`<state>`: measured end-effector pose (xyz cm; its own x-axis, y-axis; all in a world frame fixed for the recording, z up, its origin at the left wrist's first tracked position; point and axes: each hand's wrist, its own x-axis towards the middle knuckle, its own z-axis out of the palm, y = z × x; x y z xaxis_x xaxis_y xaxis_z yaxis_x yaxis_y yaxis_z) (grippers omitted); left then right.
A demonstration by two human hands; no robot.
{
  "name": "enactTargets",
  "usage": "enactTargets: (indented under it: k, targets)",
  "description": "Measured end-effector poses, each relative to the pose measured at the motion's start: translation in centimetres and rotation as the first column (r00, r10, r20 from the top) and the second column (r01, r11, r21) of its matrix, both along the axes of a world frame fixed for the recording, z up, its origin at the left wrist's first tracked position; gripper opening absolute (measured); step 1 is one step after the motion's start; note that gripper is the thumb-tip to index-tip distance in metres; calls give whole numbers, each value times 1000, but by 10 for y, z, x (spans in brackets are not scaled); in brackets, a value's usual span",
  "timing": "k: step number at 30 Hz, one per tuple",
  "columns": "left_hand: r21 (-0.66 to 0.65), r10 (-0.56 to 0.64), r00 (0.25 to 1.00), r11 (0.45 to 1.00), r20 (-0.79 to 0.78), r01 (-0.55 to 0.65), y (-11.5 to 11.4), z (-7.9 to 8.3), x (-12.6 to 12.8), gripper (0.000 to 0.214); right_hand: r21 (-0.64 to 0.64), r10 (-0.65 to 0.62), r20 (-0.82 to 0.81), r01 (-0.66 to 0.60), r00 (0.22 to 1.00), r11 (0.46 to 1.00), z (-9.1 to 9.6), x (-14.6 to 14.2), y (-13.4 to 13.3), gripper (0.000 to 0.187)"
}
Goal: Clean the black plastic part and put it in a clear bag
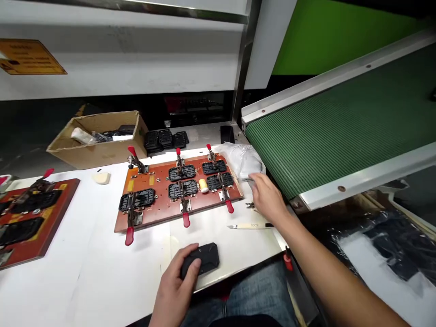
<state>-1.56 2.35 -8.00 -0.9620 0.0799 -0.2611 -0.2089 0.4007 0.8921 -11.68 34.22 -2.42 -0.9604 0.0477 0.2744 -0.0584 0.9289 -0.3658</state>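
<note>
My left hand (pixel 177 286) grips a black plastic part (pixel 203 258) lying on the white table near its front edge. My right hand (pixel 267 196) reaches out to the right of an orange clamp fixture board (pixel 160 179), fingers curled near a small metal tool (pixel 247 180) beside a white plastic bag (pixel 243 159); whether it grips the tool is unclear. The board holds several black parts under red-handled toggle clamps. A craft knife (pixel 250 225) lies on the table just below my right wrist.
A second fixture board (pixel 30 218) sits at the left edge. A cardboard box (pixel 98 136) with scraps stands behind, beside stacked black parts (pixel 165 140). A green conveyor belt (pixel 340 122) runs along the right. A pale block (pixel 101 178) lies near the box.
</note>
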Motion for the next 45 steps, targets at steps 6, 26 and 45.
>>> enactTargets:
  k: [6,26,45]
  targets:
    - [18,-1,995,1000,-96,3,-6,-4,6,33,168,-91,52,81,995,982,-29,-90,11,21]
    - [92,11,994,996,-108,-1,-7,-5,6,24,139,-283,57,273,957,952,-44,-96,21,33]
    - [12,-25,982,1000,-189,28,-9,-12,5,33,-231,-120,4,118,993,966,-19,-43,6,18]
